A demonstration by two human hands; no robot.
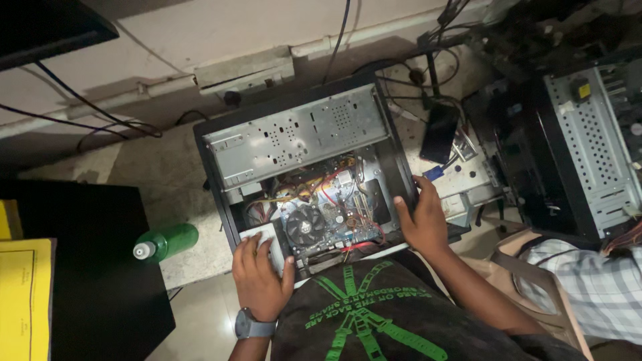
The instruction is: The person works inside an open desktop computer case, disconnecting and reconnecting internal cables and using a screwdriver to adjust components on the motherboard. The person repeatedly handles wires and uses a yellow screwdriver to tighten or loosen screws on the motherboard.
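An open black desktop computer case lies on its side before me, showing a metal drive cage, a motherboard with a round cooling fan and coloured wires. My left hand, with a wristwatch, grips the case's near left corner, fingers over a pale metal box inside. My right hand holds the near right edge of the case, thumb inside the rim.
A green bottle lies on the floor left of the case. A dark table with yellow paper stands at left. Another opened computer case sits at right, a person in a checked shirt beside it. Cables and a black phone lie behind.
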